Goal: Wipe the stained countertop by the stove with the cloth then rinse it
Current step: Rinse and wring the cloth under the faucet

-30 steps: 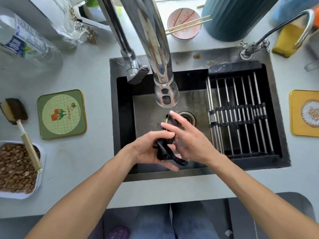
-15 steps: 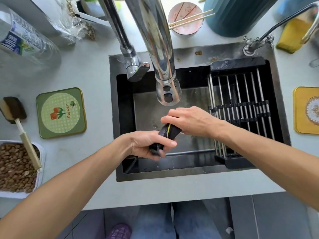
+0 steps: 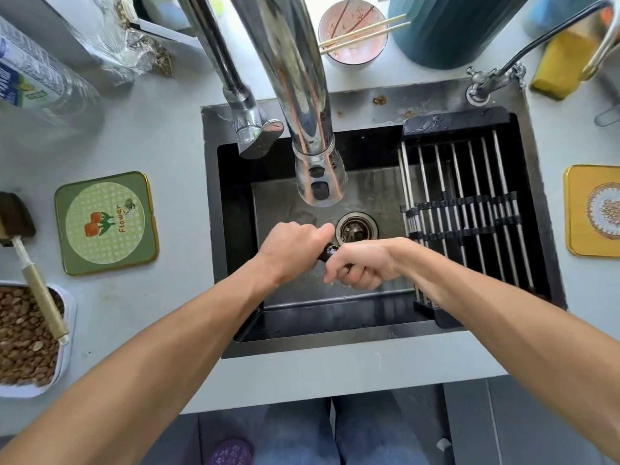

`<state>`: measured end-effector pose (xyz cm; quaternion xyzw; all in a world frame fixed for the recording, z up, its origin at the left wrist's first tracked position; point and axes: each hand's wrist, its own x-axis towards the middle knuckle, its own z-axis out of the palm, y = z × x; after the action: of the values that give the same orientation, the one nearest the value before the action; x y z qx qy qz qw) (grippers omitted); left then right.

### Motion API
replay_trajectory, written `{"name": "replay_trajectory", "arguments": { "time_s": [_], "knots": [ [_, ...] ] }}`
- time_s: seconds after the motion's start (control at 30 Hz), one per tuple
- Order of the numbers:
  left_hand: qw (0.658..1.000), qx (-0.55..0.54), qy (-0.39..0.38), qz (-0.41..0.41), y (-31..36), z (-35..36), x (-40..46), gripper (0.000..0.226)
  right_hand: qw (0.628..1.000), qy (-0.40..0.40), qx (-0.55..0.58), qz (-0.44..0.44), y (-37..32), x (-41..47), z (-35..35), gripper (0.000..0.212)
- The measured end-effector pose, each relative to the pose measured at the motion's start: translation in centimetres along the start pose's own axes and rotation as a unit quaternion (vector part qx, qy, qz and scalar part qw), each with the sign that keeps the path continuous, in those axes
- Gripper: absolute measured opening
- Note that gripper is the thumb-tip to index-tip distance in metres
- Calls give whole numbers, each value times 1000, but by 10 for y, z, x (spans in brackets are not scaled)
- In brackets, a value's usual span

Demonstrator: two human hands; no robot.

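Over the sink [image 3: 235, 229], both fists are clenched on the dark cloth [image 3: 327, 252]: the left hand [image 3: 292, 250] grips its left end and the right hand [image 3: 360, 265] its right end, the two nearly touching. Only a small dark bit of cloth shows between them, apparently twisted. They are just near of the drain [image 3: 356, 228], below the faucet [image 3: 318, 176], with the rack [image 3: 469, 213] to the right.

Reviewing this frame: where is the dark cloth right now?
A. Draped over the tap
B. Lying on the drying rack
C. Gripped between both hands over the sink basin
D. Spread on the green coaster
C: the left hand and right hand are both closed on the dark cloth, twisted between them above the sink basin, near the drain.
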<state>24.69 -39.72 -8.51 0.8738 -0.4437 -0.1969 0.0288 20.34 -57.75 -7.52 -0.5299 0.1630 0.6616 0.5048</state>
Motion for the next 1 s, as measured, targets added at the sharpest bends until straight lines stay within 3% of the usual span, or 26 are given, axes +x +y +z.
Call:
{"name": "replay_trajectory", "arguments": {
  "time_s": [0.07,0.13,0.2,0.27,0.33,0.4,0.47,0.53,0.63,0.73,0.8,0.83,0.9,1.0],
  "knots": [
    [1000,-4,7,-19,3,0,1,13,1000,17,-11,-14,5,-1,-2,43],
    [994,-59,-19,-93,8,-2,2,20,991,116,-57,-37,7,-3,-2,31],
    [963,-167,-82,-194,11,-5,3,27,966,227,-88,-84,10,-2,0,33],
    [900,-305,-167,-264,9,-6,1,27,917,349,-117,-152,18,-1,7,52],
    [791,-469,-245,-307,4,-6,-6,28,835,453,-172,-260,31,-4,17,65],
    [658,-614,-293,-322,0,-7,-16,27,754,493,-256,-350,44,-6,27,74],
    [566,-694,-325,-305,0,-10,-25,24,689,501,-370,-371,53,-6,33,78],
    [506,-734,-365,-269,6,-14,-31,26,641,499,-447,-375,55,1,38,64],
    [449,-761,-421,-205,18,-22,-39,32,555,527,-445,-466,41,9,40,16],
    [411,-772,-451,-178,21,-28,-46,38,490,521,-451,-535,25,6,33,18],
    [426,-769,-437,-190,14,-32,-47,38,505,505,-501,-489,16,1,25,13],
    [461,-754,-424,-200,11,-33,-45,38,519,504,-523,-450,14,-1,22,9],
    [572,-686,-395,-213,4,-35,-37,36,539,512,-552,-378,11,-5,21,12],
    [794,-469,-312,-228,1,-34,-15,39,591,506,-565,-274,3,-6,24,16]
  ]
}}
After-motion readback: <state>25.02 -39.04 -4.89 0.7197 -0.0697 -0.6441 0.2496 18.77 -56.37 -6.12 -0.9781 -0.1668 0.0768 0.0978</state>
